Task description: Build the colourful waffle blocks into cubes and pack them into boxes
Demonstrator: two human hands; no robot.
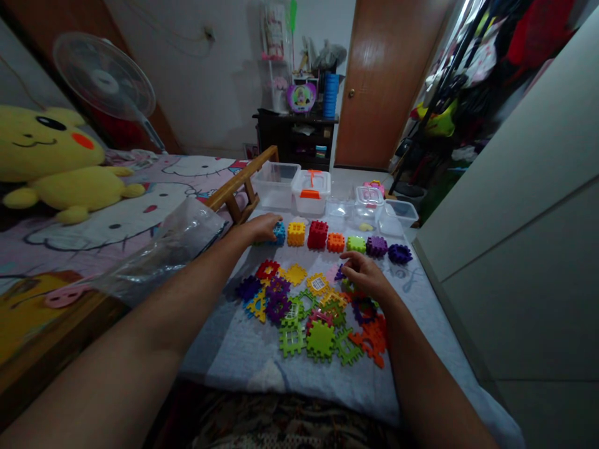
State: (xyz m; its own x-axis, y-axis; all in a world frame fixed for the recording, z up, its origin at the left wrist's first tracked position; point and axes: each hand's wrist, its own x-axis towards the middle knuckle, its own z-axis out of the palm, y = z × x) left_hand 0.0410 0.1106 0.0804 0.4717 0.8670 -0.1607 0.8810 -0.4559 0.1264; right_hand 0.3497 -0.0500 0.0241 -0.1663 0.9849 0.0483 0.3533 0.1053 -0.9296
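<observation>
My left hand [265, 228] is at the left end of a row of stacked toothed plastic building pieces, its fingers closed around a blue stack [279, 233]. To the right along the row stand yellow [296, 234], red [317, 236], orange [336, 242], light green [356, 243], purple [377, 246] and dark purple [400, 254] stacks. My right hand [366, 272] hovers over the right side of a loose pile, thumb and forefinger apart, nothing visible between them. Close to its fingertips lies a small purple piece [339, 272]. The pile includes a solid green square [321, 340] and orange pieces [372, 342].
Behind the row stand a clear open bin [277, 185], a lidded box with orange clasps [311, 192] and smaller clear containers [397, 215]. A wooden bed rail [241, 184] and a plastic bag [168, 243] border the left; a pale cabinet [524, 249] borders the right.
</observation>
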